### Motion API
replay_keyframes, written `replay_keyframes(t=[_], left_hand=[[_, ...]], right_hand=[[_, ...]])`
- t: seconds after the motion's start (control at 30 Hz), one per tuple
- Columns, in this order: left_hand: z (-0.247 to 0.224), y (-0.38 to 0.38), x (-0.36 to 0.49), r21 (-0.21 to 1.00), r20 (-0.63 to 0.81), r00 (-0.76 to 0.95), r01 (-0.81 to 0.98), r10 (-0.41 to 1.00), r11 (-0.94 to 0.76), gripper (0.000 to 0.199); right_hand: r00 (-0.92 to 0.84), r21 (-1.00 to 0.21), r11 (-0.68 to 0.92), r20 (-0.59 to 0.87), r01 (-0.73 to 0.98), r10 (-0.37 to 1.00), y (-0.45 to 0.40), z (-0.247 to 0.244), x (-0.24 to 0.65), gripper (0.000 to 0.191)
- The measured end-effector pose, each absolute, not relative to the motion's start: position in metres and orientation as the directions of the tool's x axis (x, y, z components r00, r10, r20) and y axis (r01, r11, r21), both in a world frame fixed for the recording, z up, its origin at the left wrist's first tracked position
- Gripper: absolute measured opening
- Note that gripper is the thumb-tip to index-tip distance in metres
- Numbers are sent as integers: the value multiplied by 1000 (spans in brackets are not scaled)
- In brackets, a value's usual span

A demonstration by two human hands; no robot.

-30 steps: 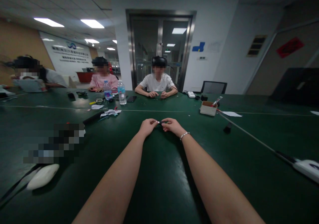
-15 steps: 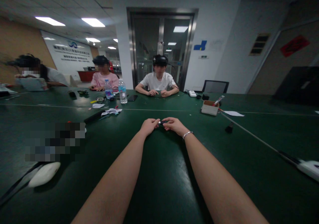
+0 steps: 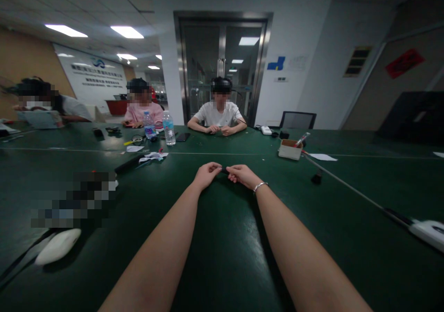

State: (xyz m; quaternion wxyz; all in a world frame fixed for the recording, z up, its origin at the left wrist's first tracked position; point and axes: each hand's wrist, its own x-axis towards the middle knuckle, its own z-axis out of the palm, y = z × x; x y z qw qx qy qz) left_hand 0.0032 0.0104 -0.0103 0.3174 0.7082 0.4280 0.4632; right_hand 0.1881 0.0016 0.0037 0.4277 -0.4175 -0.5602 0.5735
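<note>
Both my arms reach forward over the green table (image 3: pixel 229 265). Between my fingertips is a small, dark, narrow object (image 3: pixel 224 170), too small and too far off for its kind to show. My left hand (image 3: pixel 207 175) is closed in a pinch at its left end. From the other side, my right hand (image 3: pixel 242 176) pinches its right end, with the lower fingers curled in. A silver bracelet (image 3: pixel 260 188) circles my right wrist. My fingers cover most of the object.
An open box (image 3: pixel 290 149) holding a pen-like item stands ahead to the right, near a black brush-like thing (image 3: pixel 317 177). Water bottles (image 3: pixel 169 129) and crumpled paper (image 3: pixel 155 156) are ahead left. A white rounded device (image 3: pixel 58 247) lies at left. Several people sit across the table.
The view has shifted slightly. My hands stay together on the small dark object; the bright part seen at its left end is now less visible, and my right fingers have curled in more.
</note>
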Motion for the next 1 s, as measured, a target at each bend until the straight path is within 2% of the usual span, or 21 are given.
replay_keyframes(t=[0.17, 0.37, 0.73, 1.0], left_hand=[[-10, 9, 4, 852, 429, 212, 229, 878, -472, 28], [-10, 10, 4, 869, 336, 201, 311, 920, -385, 23], [-12, 14, 3, 883, 270, 209, 335, 940, -328, 27], [-10, 15, 3, 894, 280, 120, 328, 953, -304, 30]], right_hand=[[-287, -999, -19, -6, -42, 958, 0, 5, 189, 24], [-289, -997, -23, -2, -71, 957, -1, 5, 189, 12], [-261, -993, -14, 18, -119, 965, -5, 6, 188, 20], [-222, -996, 43, 60, -78, 973, 0, 9, 181, 20]])
